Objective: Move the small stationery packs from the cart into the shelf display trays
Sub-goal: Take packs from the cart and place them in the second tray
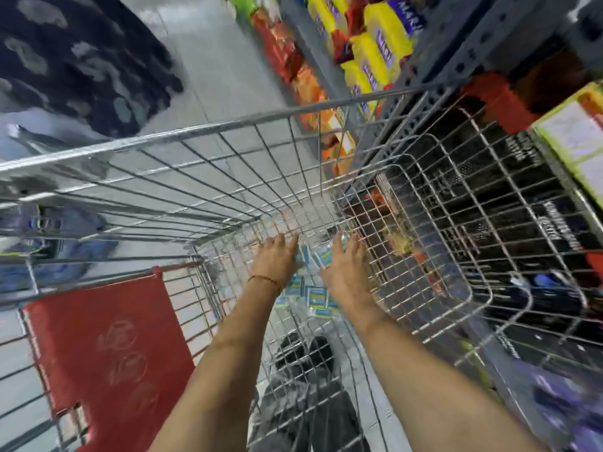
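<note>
Both bare arms reach down into a wire cart, deep toward its floor. The left hand has its fingers spread loosely and pointing away, resting on or just above a heap of small blue and white packs; whether it grips any of them I cannot tell. A thin bracelet circles that wrist. The right hand is just beside it, fingers also loosely spread over the same heap, and I cannot tell whether it is holding anything. The packs lie on the cart floor between and under the two hands, blurred. A red flap hangs at the near left of the cart. On the right, shelves hold yellow packets farther off and dark boxes nearer, seen through the wire.
</note>
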The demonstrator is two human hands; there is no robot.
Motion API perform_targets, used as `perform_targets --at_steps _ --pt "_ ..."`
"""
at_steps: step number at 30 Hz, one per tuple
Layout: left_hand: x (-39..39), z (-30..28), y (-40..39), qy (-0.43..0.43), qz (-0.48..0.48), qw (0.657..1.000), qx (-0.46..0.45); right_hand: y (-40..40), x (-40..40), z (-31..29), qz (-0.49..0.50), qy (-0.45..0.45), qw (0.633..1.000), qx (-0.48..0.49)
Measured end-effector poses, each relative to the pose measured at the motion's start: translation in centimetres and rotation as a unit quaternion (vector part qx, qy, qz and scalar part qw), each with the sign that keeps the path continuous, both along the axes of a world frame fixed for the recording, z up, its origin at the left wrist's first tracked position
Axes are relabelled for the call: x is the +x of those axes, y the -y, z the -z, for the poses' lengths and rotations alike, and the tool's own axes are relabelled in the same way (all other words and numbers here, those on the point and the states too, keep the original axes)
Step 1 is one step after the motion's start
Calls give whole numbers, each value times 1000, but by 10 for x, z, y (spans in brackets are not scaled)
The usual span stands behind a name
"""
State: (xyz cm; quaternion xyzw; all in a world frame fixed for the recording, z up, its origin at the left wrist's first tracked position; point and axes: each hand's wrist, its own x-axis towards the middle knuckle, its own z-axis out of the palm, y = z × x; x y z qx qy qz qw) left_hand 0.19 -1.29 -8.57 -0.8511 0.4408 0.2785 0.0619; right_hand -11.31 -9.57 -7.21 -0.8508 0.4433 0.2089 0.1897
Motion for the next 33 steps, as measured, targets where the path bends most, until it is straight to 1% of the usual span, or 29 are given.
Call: perform_targets --at_steps 2,4,7,9,10,12,14,15,22,25,30,33 --pt "0 1 3 13 -39 999 -7 2 1 0 5 4 1000 -1" --pt "1 1 5 15 -69 997 -5 5 1 -1 -10 -5 1000 -17" --pt "2 -3 2 -9 -118 993 1 8 -4 -4 -34 -4 999 -22" --pt "3 -9 -2 -20 -142 989 -23 8 -8 -6 -52 -3 998 -24" --pt "2 -11 -5 -21 -122 991 -45 7 -9 -7 -56 -4 998 -24" --pt "0 -10 -11 -37 -10 997 -67 6 -10 -8 -62 -9 998 -21" --pt "-1 -6 -15 -51 110 992 -42 5 -9 -8 -64 -11 998 -15" --pt "-1 -4 -17 -51 137 989 -28 4 -9 -7 -67 -10 998 -14" --pt "2 9 -19 -52 149 987 -33 4 -10 -1 -107 -2 994 -38" --pt "5 12 -19 -34 157 986 -35 4 -8 -1 -124 4 991 -44" --pt "3 4 -11 -10 155 987 -28 5 -8 -3 -185 -18 980 -77" --pt "-2 -8 -2 -3 135 990 -43 5 -5 -12 -167 -5 984 -63"
